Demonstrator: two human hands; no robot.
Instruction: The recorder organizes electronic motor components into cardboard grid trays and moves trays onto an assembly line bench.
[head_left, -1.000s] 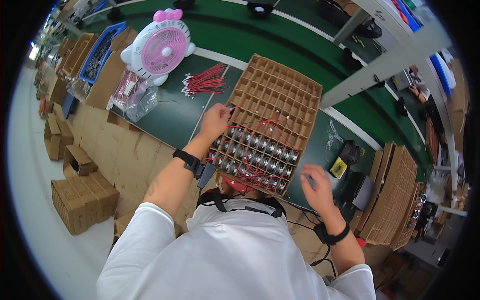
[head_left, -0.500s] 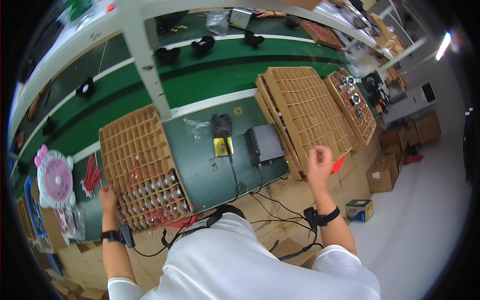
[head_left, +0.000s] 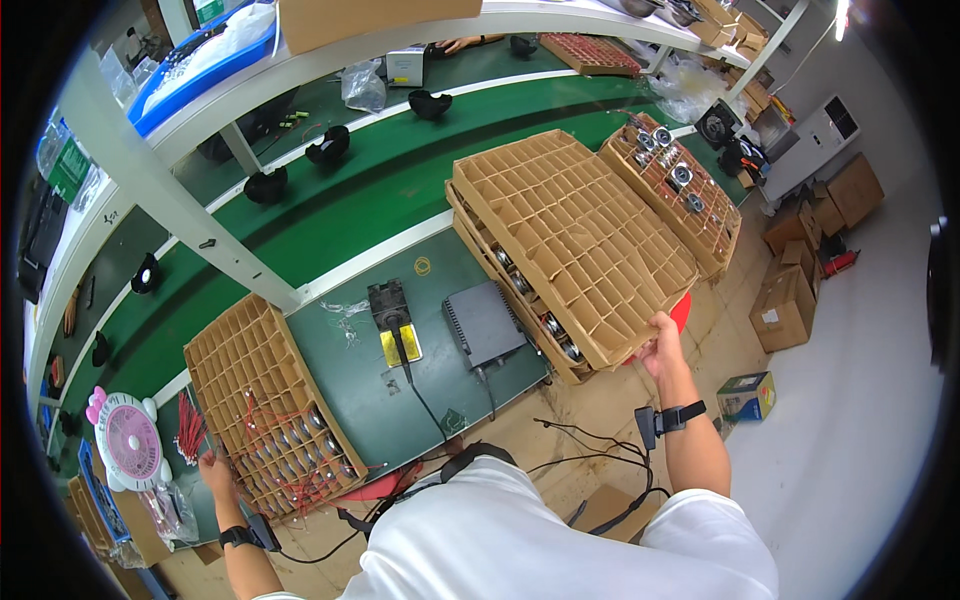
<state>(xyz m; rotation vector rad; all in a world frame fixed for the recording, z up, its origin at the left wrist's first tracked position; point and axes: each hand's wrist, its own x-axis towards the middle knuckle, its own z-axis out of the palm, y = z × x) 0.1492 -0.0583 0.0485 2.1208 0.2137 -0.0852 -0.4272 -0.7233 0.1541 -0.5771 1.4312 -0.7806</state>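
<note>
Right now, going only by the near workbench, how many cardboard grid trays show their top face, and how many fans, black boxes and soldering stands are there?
Cardboard grid trays: 3
Pink fan: 1
Black flat box: 1
Soldering stand: 1
Total: 6

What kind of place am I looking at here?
Most likely a factory assembly line: a green conveyor belt carrying black parts, cardboard divider trays holding round metal components, and stacked cartons on the floor.

Right hand [head_left: 664, 338] has now gripped the stacked cardboard tray's [head_left: 570, 235] corner
</note>
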